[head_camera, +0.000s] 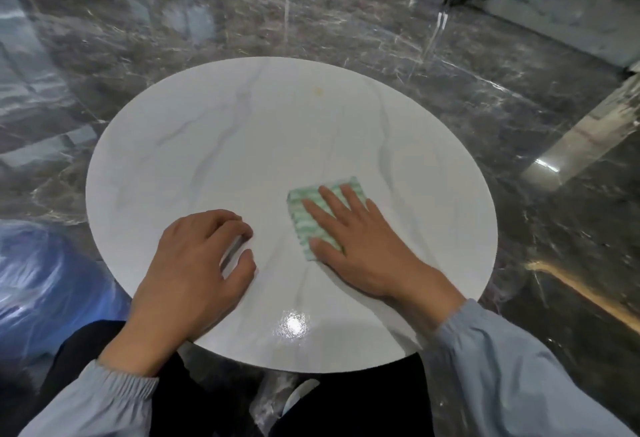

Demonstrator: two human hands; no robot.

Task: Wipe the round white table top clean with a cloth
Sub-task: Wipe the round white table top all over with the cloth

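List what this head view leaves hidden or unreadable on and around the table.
- Cloth: head view, the right hand covers its near right part.
- Table base: head view, hidden beneath the table top.
- Yellowish spot near the far rim: head view, too small to tell stain from pattern.

lounge-like interior, glossy dark marble floor (pixel 450 97), round white table (pixel 242 145)
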